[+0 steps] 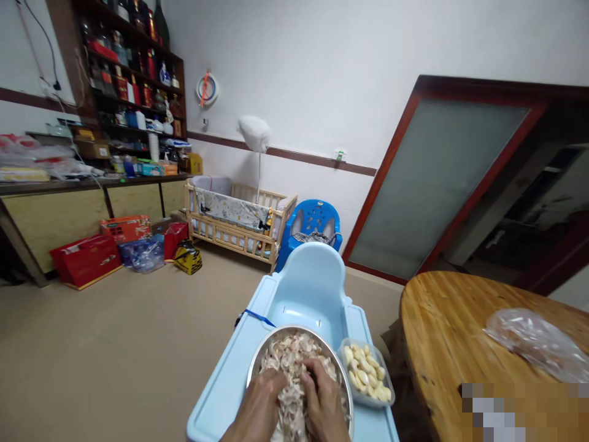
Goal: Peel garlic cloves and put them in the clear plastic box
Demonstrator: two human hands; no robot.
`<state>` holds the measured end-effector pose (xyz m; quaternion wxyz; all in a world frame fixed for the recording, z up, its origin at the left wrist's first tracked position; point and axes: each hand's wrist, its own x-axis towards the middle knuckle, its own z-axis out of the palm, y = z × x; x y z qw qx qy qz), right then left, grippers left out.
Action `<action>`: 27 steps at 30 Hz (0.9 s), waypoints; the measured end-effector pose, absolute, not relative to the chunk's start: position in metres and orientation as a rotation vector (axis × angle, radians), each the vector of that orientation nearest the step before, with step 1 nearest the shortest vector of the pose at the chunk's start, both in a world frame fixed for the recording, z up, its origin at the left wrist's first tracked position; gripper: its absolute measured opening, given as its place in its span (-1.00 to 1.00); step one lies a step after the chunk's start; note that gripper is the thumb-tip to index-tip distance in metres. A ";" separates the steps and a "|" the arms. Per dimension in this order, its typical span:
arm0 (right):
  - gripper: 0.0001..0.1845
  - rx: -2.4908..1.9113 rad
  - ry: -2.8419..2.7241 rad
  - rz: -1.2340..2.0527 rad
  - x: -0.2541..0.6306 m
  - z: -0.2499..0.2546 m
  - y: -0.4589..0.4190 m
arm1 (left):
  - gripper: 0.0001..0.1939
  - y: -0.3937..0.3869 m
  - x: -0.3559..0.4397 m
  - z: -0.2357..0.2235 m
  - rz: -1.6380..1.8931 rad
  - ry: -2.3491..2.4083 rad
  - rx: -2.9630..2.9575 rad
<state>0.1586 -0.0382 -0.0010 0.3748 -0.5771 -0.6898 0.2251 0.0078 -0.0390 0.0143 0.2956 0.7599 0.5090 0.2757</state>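
A steel bowl (285, 329) rests on the tray of a light blue child's high chair (216, 399), heaped with papery garlic skins (288, 362). My left hand (259, 408) and my right hand (323, 402) are both pressed down into the skins, side by side. Their fingertips are buried, so I cannot see what they grip. To the right of the bowl and touching it, a clear plastic tub (387, 377) holds several peeled garlic cloves (363, 371).
A round wooden table (451, 344) with a crumpled plastic bag (536, 344) stands close on the right. Ahead are a blue plastic chair (313, 221) and a wooden crib (234, 224). Red boxes (85, 261) lie on the floor at left, beneath bottle-filled shelves (138, 80).
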 end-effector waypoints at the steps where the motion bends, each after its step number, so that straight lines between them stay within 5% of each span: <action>1: -0.73 -1.481 -1.749 0.585 0.158 0.001 -0.039 | -0.55 -0.040 0.007 0.018 0.738 1.367 2.031; 20: -0.78 -1.462 -1.710 0.543 0.155 0.000 -0.040 | -0.45 -0.031 0.002 -0.026 0.574 1.515 2.082; 27: -0.77 -1.394 -1.646 0.539 0.164 0.007 -0.048 | -0.40 -0.033 0.004 -0.003 0.399 1.531 2.185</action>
